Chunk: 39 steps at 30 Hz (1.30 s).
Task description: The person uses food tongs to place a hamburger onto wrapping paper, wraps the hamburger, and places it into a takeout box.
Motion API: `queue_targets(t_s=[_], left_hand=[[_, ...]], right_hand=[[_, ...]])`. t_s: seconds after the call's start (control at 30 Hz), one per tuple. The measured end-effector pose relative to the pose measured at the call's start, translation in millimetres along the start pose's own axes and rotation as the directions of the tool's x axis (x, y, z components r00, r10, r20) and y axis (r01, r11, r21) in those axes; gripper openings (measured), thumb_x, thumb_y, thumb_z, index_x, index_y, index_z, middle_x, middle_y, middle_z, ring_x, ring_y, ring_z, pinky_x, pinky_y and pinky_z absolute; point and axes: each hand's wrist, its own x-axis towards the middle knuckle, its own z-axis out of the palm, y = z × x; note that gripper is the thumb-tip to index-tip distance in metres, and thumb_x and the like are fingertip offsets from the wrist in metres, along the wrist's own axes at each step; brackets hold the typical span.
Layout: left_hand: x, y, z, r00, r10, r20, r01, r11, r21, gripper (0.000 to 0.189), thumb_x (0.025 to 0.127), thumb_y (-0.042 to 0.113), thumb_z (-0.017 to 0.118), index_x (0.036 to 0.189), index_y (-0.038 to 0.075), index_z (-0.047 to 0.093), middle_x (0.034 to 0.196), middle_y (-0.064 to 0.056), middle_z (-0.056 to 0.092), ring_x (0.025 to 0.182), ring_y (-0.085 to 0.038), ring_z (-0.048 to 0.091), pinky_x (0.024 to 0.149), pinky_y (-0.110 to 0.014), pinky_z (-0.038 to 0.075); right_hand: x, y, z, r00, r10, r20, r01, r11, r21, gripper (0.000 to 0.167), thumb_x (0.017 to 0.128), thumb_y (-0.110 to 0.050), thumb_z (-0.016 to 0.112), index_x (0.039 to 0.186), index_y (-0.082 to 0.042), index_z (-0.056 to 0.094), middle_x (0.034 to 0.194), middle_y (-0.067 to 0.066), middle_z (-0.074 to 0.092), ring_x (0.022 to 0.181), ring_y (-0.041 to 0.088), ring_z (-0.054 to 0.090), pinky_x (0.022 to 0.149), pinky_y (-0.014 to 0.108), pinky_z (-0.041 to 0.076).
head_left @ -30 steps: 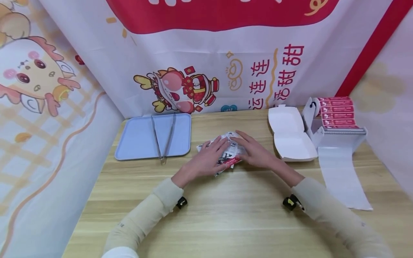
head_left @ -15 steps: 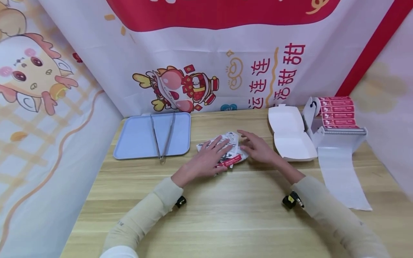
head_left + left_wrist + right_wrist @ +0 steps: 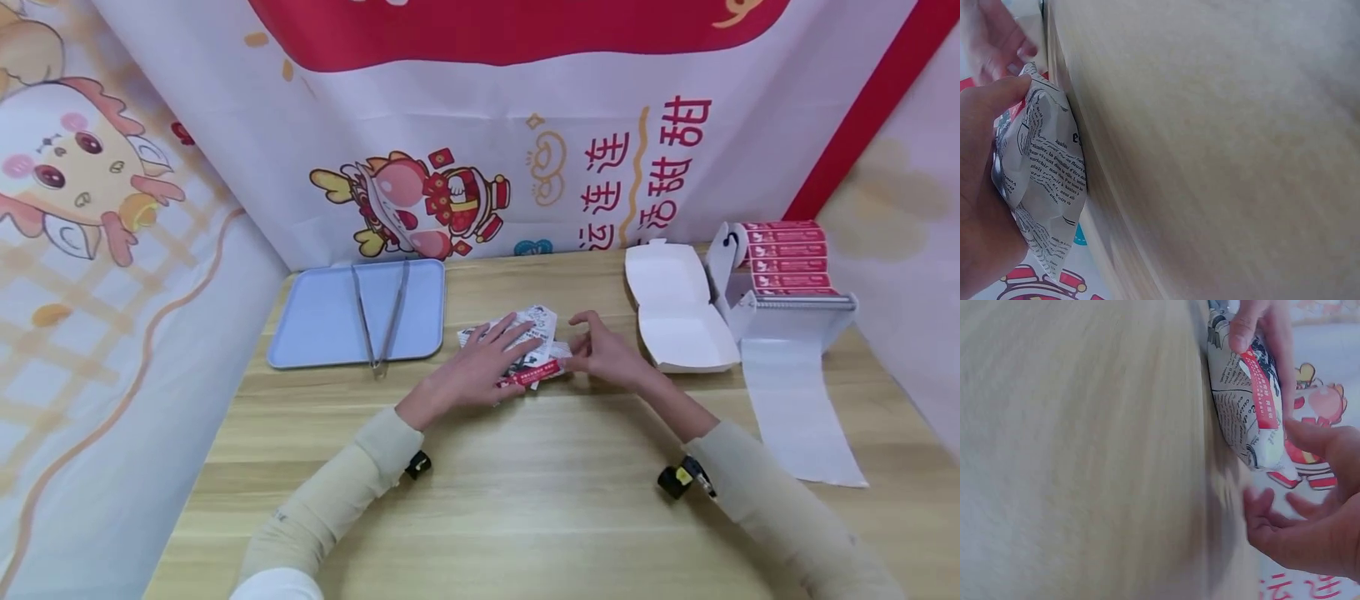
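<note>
A package wrapped in newspaper-print paper (image 3: 542,323) lies on the wooden table, with a red sticker strip (image 3: 534,373) across its front. My left hand (image 3: 480,367) rests on the package, its fingers spread over the top. The left wrist view shows the left thumb (image 3: 1007,94) along the package's near edge. At the package's right end is my right hand (image 3: 606,357), fingers bent and spaced apart. In the right wrist view one digit comes up to the wrapper's side, while other fingertips (image 3: 1260,503) hang beyond its pointed end, holding nothing.
A blue tray (image 3: 318,321) with metal tongs (image 3: 366,321) lying across it is at the back left. An open white clamshell box (image 3: 686,329) stands at the back right, beside a label dispenser (image 3: 798,312) with a red sticker roll and a long white strip (image 3: 802,417) hanging forward.
My right hand has moved off the package's top to its right end, its fingers bending more. The left hand stays on the package. More of the red strip shows.
</note>
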Motion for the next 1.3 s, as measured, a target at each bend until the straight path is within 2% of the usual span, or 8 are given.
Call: queue_targets(t_s=[0.1, 0.23, 0.8, 0.93, 1.07, 1.17, 1.23, 1.3], left_hand=[[-0.2, -1.3, 0.0, 1.000, -0.010, -0.003, 0.010, 1.000, 0.002, 0.083, 0.093, 0.059, 0.057, 0.160, 0.035, 0.014, 0.170, 0.003, 0.005, 0.157, -0.025, -0.007, 0.125, -0.059, 0.012], [0.8, -0.3, 0.7, 1.000, 0.013, 0.006, -0.013, 1.000, -0.006, 0.083, 0.094, 0.060, 0.056, 0.160, 0.035, 0.014, 0.170, 0.002, 0.006, 0.157, -0.026, -0.006, 0.125, -0.059, 0.012], [7.0, 4.0, -6.4, 1.000, 0.008, 0.011, -0.008, 1.000, 0.010, 0.081, 0.094, 0.060, 0.056, 0.160, 0.037, 0.015, 0.170, 0.004, 0.007, 0.157, -0.026, -0.001, 0.124, -0.059, 0.015], [7.8, 4.7, -7.0, 1.000, 0.010, 0.016, -0.010, 1.000, -0.008, 0.081, 0.093, 0.059, 0.057, 0.160, 0.037, 0.015, 0.170, 0.004, 0.008, 0.157, -0.025, -0.001, 0.124, -0.059, 0.014], [6.7, 2.9, -6.8, 1.000, 0.025, 0.013, -0.025, 1.000, -0.014, 0.081, 0.094, 0.058, 0.058, 0.160, 0.036, 0.015, 0.170, 0.004, 0.008, 0.157, -0.024, -0.004, 0.125, -0.058, 0.013], [5.3, -0.4, -6.3, 0.999, 0.045, -0.013, -0.045, 0.999, -0.018, 0.083, 0.093, 0.055, 0.060, 0.160, 0.033, 0.016, 0.170, 0.002, 0.008, 0.157, -0.025, -0.004, 0.125, -0.058, 0.014], [3.5, -2.3, -6.8, 0.998, 0.042, -0.040, -0.043, 0.999, -0.023, 0.087, 0.093, 0.056, 0.059, 0.161, 0.028, 0.013, 0.170, 0.000, 0.005, 0.157, -0.025, -0.003, 0.125, -0.057, 0.013], [2.0, -3.2, -8.4, 0.998, 0.010, -0.060, -0.012, 0.999, -0.030, 0.092, 0.093, 0.060, 0.056, 0.162, 0.021, 0.009, 0.170, -0.002, 0.002, 0.157, -0.025, -0.004, 0.125, -0.057, 0.012]], right_hand=[[2.9, 4, 5, 0.994, 0.075, 0.078, -0.083, 0.991, 0.103, 0.083, 0.086, -0.022, 0.077, 0.150, -0.009, 0.027, 0.124, 0.022, 0.066, 0.110, 0.031, 0.064, 0.088, 0.034, 0.051], [5.5, 9, 13, 0.992, 0.125, 0.033, -0.129, 0.978, 0.163, 0.085, 0.082, -0.017, 0.081, 0.151, -0.014, 0.031, 0.130, 0.018, 0.059, 0.114, 0.029, 0.059, 0.090, 0.033, 0.050], [5.8, 2, 13, 0.986, 0.165, 0.001, -0.159, 0.950, 0.267, 0.068, 0.085, -0.012, 0.077, 0.145, -0.014, 0.043, 0.089, 0.010, 0.072, 0.068, 0.017, 0.056, 0.060, 0.025, 0.040], [2.8, 6, 6, 0.986, 0.169, 0.008, -0.165, 0.950, 0.265, 0.063, 0.089, -0.010, 0.071, 0.145, -0.017, 0.045, 0.104, 0.014, 0.072, 0.079, 0.018, 0.061, 0.063, 0.025, 0.044], [-2.3, 8, -2, 0.995, 0.078, -0.059, -0.064, 0.977, 0.201, 0.052, 0.093, -0.009, 0.064, 0.143, -0.015, 0.048, 0.123, 0.018, 0.067, 0.102, 0.026, 0.064, 0.083, 0.032, 0.051], [-4.1, 6, -4, 0.979, -0.112, -0.170, 0.119, 0.992, 0.030, 0.048, 0.095, -0.014, 0.064, 0.140, -0.009, 0.051, 0.132, 0.019, 0.061, 0.116, 0.033, 0.058, 0.096, 0.045, 0.051], [-3.1, -1, -2, 0.944, -0.259, -0.204, 0.232, 0.961, -0.150, 0.051, 0.094, -0.019, 0.066, 0.141, -0.007, 0.050, 0.140, 0.019, 0.055, 0.125, 0.035, 0.052, 0.105, 0.052, 0.047], [-0.4, -10, 3, 0.912, -0.380, -0.155, 0.303, 0.879, -0.368, 0.062, 0.094, -0.028, 0.068, 0.147, -0.006, 0.045, 0.151, 0.019, 0.045, 0.138, 0.036, 0.043, 0.111, 0.056, 0.041]])
